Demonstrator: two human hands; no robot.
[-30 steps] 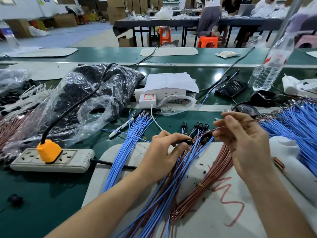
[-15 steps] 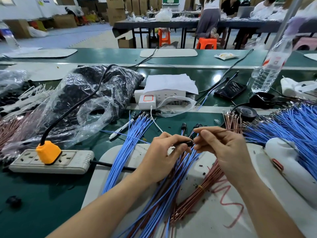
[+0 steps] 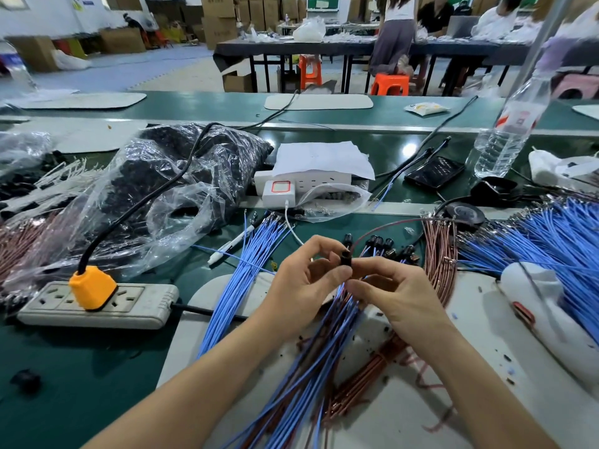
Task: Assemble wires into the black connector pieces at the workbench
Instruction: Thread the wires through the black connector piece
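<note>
A loose bundle of wires (image 3: 324, 351) lies on the white mat (image 3: 479, 367) beneath both hands. The left hand (image 3: 304, 280) pinches the black connector (image 3: 345, 257) upright between thumb and forefinger. The right hand (image 3: 398, 296) curls its fingertips against the connector's right side, and its grip cannot be told.

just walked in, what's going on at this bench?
A person is wiring connectors. The left hand pinches a small black cylindrical connector piece; the right hand pinches just under it, but what it holds is hidden. A thin brown wire arcs off to the right. Bunched blue wires lie on the white mat below.
</note>
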